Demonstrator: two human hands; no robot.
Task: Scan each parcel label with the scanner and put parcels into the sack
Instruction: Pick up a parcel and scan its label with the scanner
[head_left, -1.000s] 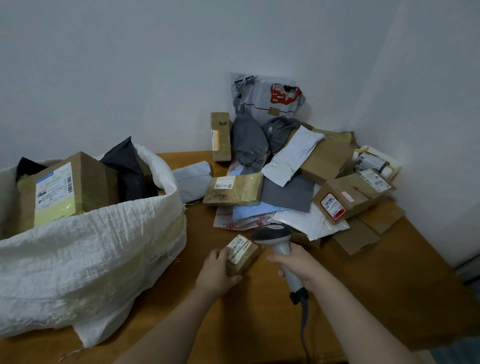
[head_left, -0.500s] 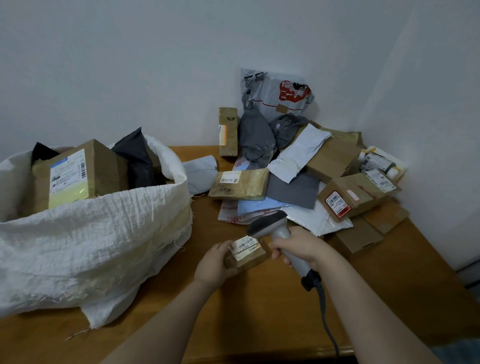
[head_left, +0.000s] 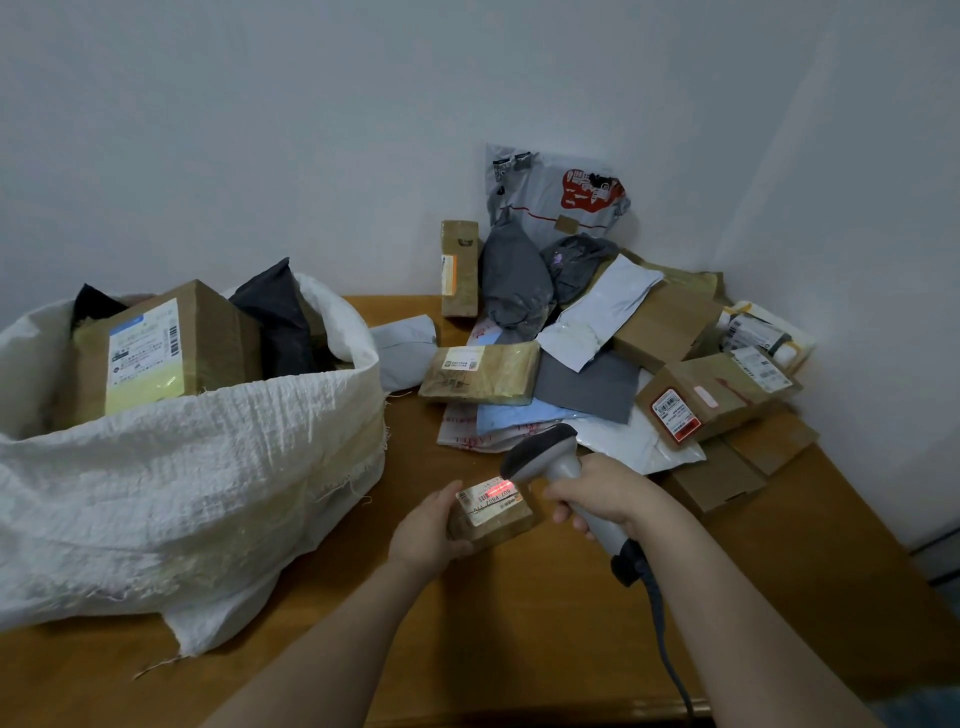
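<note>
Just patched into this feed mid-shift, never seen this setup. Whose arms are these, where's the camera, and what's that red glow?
No machine here: these are a person's two bare arms, seen from one wide-angle camera worn on their head, looking forward and down. The left hand grips a small brown parcel. The right hand holds a corded grey scanner, whose red light falls on the parcel's label. On the wooden table, a white woven sack stands at the left, holding a labelled box and dark bags. At the back right, in the wall corner, lies a pile of parcels: boxes and plastic mailers.
</note>
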